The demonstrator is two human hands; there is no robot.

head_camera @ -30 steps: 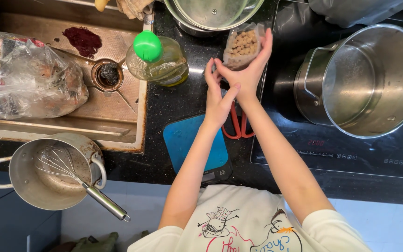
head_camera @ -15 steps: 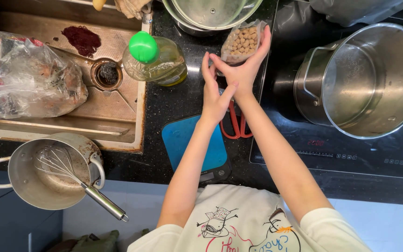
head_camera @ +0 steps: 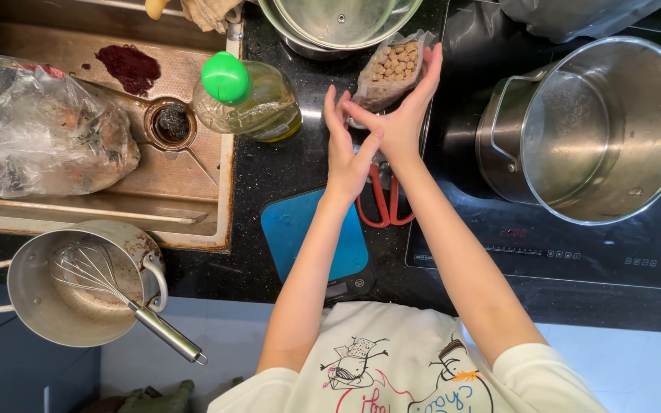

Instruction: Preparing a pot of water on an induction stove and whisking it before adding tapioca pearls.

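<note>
Above the dark bench [head_camera: 284, 176], the right hand [head_camera: 403, 115] clamps its grip on the clear bag of pellets [head_camera: 392, 69]; the left hand [head_camera: 346, 153] rests open against it.

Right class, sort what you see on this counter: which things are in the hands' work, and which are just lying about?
In hand: clear bag of brown pellets, right hand, left hand.

Lying about: red-handled scissors, blue scale, oil bottle, steel pot, pan with whisk, plastic bag in the sink.
</note>
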